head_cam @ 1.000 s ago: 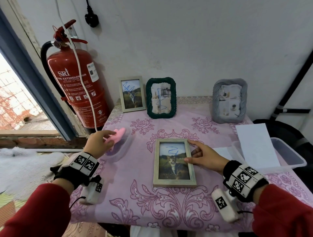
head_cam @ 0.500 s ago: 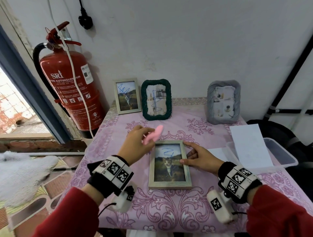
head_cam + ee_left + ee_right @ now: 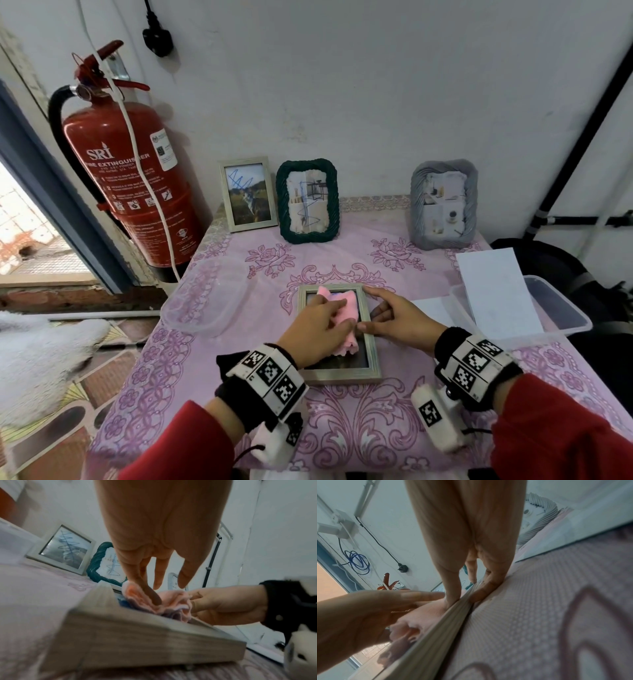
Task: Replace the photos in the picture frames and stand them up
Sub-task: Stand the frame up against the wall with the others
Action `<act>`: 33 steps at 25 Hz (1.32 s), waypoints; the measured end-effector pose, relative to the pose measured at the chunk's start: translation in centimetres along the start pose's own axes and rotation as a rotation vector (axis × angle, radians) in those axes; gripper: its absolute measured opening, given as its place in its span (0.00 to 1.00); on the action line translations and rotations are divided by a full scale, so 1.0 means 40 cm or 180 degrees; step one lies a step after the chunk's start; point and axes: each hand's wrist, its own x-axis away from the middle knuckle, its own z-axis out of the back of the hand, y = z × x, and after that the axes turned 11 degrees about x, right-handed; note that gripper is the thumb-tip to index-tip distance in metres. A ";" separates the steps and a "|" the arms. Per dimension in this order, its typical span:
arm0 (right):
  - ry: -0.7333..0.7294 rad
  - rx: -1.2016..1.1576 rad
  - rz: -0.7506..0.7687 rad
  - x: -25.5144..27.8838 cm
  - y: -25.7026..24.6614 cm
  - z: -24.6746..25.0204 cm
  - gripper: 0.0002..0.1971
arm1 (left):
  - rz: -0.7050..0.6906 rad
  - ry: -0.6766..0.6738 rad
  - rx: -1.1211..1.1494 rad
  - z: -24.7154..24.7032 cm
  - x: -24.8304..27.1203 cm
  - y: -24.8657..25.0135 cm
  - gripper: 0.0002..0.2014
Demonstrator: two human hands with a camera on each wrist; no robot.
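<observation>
1. Fingers of the left hand (image 3: 317, 329) press a pink cloth (image 3: 342, 317) flat onto the glass of the grey wooden frame (image 3: 342, 375).
2. Right hand (image 3: 394, 318) pinches that frame's right edge, thumb on top.
3. Frame lies flat on the pink tablecloth (image 3: 359, 428), near centre.
4. Three frames stand at the far wall: a grey wooden one (image 3: 248, 195), a green one (image 3: 308, 200) and a grey one (image 3: 443, 204).
</observation>
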 end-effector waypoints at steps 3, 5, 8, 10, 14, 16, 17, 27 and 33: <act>-0.0022 0.0031 -0.0005 0.003 -0.003 0.001 0.42 | -0.0157 0.0152 0.0306 0.029 0.003 -0.007 0.18; -0.0012 0.0054 -0.0007 0.005 -0.006 0.002 0.42 | -0.0270 0.0199 -0.0145 0.049 0.005 -0.023 0.20; -0.0010 0.0121 -0.0048 0.006 -0.017 0.001 0.39 | 0.0021 -0.0416 -0.0726 0.061 0.011 -0.042 0.29; -0.0069 0.0107 -0.0143 0.008 -0.030 0.002 0.36 | 0.0067 -0.0683 -0.0751 0.065 0.019 -0.047 0.36; 0.0217 0.0916 -0.0150 0.011 -0.074 0.018 0.27 | 0.0092 -0.0638 -0.0592 0.104 0.034 -0.060 0.49; 0.0563 0.1743 0.0309 0.017 -0.108 0.016 0.26 | 0.0216 -0.0883 -0.0684 0.129 0.031 -0.079 0.56; 0.0592 0.1917 0.0613 0.022 -0.132 0.006 0.24 | 0.0241 -0.1022 -0.0786 0.138 0.026 -0.088 0.58; -0.0445 0.3064 0.1091 -0.021 -0.160 -0.077 0.19 | -0.0040 -0.1098 -0.1017 0.125 0.010 -0.153 0.63; -0.0526 0.2570 0.1845 0.009 -0.141 -0.090 0.08 | -0.0154 -0.0974 -0.1378 0.122 0.006 -0.133 0.65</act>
